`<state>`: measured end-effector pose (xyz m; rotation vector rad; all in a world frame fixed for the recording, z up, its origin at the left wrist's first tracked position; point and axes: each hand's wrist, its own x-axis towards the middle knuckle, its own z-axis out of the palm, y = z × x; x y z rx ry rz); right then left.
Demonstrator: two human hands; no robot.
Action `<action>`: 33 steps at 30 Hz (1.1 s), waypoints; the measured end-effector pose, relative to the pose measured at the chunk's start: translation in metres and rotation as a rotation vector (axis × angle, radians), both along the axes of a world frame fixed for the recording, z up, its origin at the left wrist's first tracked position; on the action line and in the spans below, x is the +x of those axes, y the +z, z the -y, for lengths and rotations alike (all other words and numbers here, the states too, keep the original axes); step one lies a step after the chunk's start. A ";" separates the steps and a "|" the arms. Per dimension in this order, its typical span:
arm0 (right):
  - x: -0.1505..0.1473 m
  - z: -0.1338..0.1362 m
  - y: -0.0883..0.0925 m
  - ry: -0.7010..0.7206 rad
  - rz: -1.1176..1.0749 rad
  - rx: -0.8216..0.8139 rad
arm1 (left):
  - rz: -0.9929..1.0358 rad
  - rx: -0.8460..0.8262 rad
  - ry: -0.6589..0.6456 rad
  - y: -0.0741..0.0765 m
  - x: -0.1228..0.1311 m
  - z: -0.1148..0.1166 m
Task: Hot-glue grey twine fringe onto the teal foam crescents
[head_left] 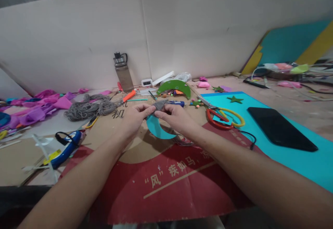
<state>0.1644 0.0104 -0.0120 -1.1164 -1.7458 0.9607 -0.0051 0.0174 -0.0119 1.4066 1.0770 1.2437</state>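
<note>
1. The left hand (135,117) is grasping the upper end of the blue crescent (156,130), pinching thumb against fingers at a grey covering (160,104) that looks like wound yarn.
2. The right hand (179,119) is pinching the same grey part from the other side; with two grips so close together, the covering is probably being kept tight and the thin crescent kept from twisting.
3. The crescent is hanging below the fingers above the middle of the cardboard (182,196), its bare lower curve pointing right, perhaps so that the grey end is staying within reach of both thumbs.
4. Loose grey strands (183,140) are lying just beside the lower tip; whether they are joining the covering, I cannot tell.
5. A bundle of grey yarn (90,108) is lying to the left, likely within easy reach.
6. Scissors (215,108) are resting to the right, handles facing the person, which would suit a quick pick-up.
7. A black phone (281,128) is lying on a blue sheet (312,164), apart from the hands, presumably out of the way.
</note>
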 end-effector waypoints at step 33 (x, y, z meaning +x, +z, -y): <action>-0.001 0.000 -0.001 -0.006 -0.055 -0.061 | 0.106 -0.123 -0.095 0.007 0.003 0.004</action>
